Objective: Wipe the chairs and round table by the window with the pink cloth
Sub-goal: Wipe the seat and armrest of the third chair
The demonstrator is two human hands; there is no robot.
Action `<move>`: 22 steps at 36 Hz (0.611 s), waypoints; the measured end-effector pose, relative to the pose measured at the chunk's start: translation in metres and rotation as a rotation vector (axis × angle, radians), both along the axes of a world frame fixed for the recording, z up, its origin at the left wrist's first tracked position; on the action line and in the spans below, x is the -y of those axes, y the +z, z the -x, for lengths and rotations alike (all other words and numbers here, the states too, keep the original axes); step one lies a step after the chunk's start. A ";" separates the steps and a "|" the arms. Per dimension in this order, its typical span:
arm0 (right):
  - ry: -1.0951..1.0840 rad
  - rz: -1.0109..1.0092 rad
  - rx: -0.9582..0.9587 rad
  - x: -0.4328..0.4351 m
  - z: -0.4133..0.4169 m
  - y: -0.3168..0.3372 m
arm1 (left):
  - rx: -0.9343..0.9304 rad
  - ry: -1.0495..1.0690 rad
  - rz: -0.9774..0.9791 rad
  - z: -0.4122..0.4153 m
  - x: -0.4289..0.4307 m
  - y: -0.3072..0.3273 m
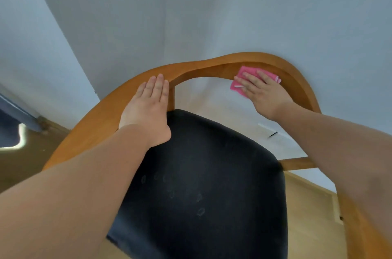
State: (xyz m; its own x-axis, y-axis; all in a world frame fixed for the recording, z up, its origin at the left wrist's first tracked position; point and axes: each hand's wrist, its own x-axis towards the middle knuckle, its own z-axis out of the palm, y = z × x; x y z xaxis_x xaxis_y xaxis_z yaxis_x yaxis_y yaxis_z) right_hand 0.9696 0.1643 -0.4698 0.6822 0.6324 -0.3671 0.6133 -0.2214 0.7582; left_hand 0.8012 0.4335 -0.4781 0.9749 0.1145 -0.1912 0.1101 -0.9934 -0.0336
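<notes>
Pink cloth (235, 87) pinned under straight, slightly spread fingers (246, 83) of right hand (263, 93) on chair backrest (212, 63), rail curving left toward flat, close-fingered left hand (148, 106)

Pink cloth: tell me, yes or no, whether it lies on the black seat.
No, the right hand presses the pink cloth against the curved wooden backrest.

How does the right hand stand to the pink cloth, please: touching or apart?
Touching. The head view shows the right hand lying flat on the pink cloth, its straight fingers pressing it against the chair's wooden backrest.
</notes>
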 end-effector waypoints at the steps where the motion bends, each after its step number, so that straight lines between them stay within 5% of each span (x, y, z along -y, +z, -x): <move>1: 0.033 -0.007 -0.004 -0.010 -0.002 0.001 | 0.002 0.001 0.000 0.000 0.000 0.000; 13: 0.143 -0.275 -0.186 -0.079 0.004 0.017 | -0.011 -0.005 0.008 0.000 -0.001 0.002; 22: 0.062 -0.491 -0.330 -0.079 0.045 0.082 | -0.016 0.095 0.376 0.004 -0.006 0.036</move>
